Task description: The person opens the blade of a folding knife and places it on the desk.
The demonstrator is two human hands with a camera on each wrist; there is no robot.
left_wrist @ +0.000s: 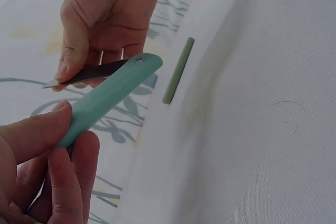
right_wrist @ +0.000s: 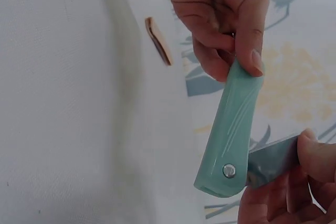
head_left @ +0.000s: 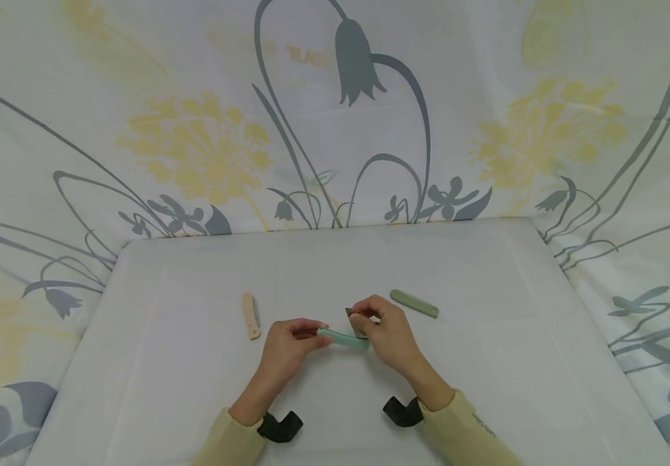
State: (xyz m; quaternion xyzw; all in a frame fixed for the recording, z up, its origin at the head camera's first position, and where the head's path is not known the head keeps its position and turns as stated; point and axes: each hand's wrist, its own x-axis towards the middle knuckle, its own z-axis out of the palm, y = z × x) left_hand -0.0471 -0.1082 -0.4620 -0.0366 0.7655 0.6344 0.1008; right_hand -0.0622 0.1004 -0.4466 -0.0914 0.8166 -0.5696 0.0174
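A folding knife with a mint-green handle (right_wrist: pixel 231 124) is held between both hands, above the white table. My left hand (head_left: pixel 289 346) pinches the handle's end away from the pivot, thumb on one side and fingers on the other. With thumb and fingers my right hand (head_left: pixel 390 333) pinches the steel blade (right_wrist: pixel 275 160) near its tip. The blade stands partly folded out, at an angle to the handle, and a round silver rivet shows at the pivot. In the left wrist view the blade (left_wrist: pixel 94 72) looks dark, its pointed tip showing past the right thumb.
On the table (head_left: pixel 195 401), a beige folding knife (head_left: pixel 250 316) lies left of the hands and an olive-green one (head_left: pixel 414 303) to the right, both folded. Patterned floral cloth (head_left: pixel 323 129) rises behind the table and at its sides. Black straps (head_left: pixel 402 412) sit by both wrists.
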